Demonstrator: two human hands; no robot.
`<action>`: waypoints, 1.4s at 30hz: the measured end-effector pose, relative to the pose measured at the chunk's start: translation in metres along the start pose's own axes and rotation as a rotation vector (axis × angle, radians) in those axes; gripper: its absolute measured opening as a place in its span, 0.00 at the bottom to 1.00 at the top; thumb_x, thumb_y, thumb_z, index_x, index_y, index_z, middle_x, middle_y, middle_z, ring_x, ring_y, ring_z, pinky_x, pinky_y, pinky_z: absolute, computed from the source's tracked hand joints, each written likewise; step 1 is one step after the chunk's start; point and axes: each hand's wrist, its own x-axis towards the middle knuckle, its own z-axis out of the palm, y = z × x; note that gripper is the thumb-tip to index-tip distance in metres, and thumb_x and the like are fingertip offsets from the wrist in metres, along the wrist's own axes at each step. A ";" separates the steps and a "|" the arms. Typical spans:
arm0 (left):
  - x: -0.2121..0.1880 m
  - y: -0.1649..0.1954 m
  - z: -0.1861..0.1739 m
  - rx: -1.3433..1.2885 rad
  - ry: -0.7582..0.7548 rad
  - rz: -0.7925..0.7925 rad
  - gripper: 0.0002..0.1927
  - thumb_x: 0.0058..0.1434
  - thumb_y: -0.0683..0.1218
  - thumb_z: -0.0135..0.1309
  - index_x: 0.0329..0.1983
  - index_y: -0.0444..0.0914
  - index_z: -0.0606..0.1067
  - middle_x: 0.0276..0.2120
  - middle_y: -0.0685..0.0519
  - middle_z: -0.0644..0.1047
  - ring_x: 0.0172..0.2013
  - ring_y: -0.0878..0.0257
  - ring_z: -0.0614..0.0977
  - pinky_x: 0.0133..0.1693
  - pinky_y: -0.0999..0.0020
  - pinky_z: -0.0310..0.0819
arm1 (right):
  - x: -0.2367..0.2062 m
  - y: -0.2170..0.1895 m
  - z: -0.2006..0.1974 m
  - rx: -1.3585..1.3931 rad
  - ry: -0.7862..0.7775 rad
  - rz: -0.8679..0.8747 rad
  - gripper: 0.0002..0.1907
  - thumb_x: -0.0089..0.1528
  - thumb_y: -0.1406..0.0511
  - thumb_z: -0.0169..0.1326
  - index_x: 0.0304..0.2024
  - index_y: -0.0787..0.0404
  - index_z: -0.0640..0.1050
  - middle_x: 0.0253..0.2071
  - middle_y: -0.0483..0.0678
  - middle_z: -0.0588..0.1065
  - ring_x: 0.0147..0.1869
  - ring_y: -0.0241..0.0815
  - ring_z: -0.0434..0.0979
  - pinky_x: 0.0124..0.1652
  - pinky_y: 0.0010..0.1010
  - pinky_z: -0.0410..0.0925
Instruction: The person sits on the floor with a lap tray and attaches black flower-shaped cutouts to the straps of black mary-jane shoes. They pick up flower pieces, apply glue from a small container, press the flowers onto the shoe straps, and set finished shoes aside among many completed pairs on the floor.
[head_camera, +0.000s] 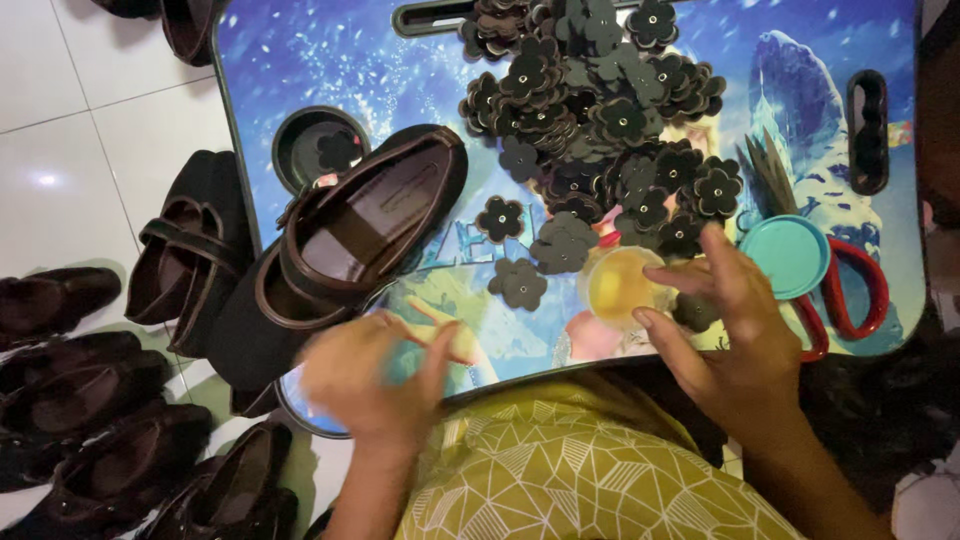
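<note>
My left hand (375, 380) is blurred by motion at the near edge of the small blue picture table (320, 50), just below a dark brown strap shoe (340, 240) that lies on the table's left side. Whether the left hand holds anything cannot be made out. My right hand (725, 320) hovers with fingers spread beside a small open jar of yellow glue (620, 285), and one dark flower piece (695, 312) lies under its fingers. A pile of dark flower-shaped pieces (600, 110) covers the table's middle and far side.
A teal lid (790, 255) and red-handled scissors (850, 285) lie at the right. A dark round cup holder (315, 145) is at the table's left. Several dark shoes (90, 400) sit on the white tiled floor at left. Yellow patterned cloth (580, 480) covers my lap.
</note>
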 end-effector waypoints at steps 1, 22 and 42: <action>0.001 0.013 0.005 -0.038 0.085 0.267 0.21 0.54 0.55 0.75 0.42 0.42 0.79 0.47 0.54 0.78 0.49 0.55 0.79 0.50 0.56 0.70 | 0.000 0.000 0.002 0.019 -0.003 0.004 0.47 0.58 0.71 0.67 0.74 0.65 0.56 0.50 0.50 0.81 0.58 0.48 0.79 0.64 0.39 0.66; 0.038 0.062 0.023 -1.238 -0.325 -0.493 0.09 0.71 0.47 0.54 0.40 0.35 0.77 0.31 0.60 0.75 0.33 0.74 0.71 0.36 0.76 0.66 | 0.001 -0.001 0.002 -0.002 -0.060 -0.017 0.30 0.54 0.68 0.69 0.58 0.64 0.74 0.50 0.52 0.78 0.59 0.51 0.77 0.69 0.49 0.62; 0.049 0.069 0.014 -1.111 -0.524 -0.525 0.11 0.70 0.49 0.56 0.40 0.35 0.77 0.27 0.53 0.76 0.26 0.69 0.76 0.33 0.71 0.69 | 0.002 0.008 0.014 -0.095 -0.117 -0.077 0.26 0.53 0.54 0.67 0.51 0.56 0.81 0.67 0.56 0.69 0.73 0.60 0.62 0.71 0.55 0.51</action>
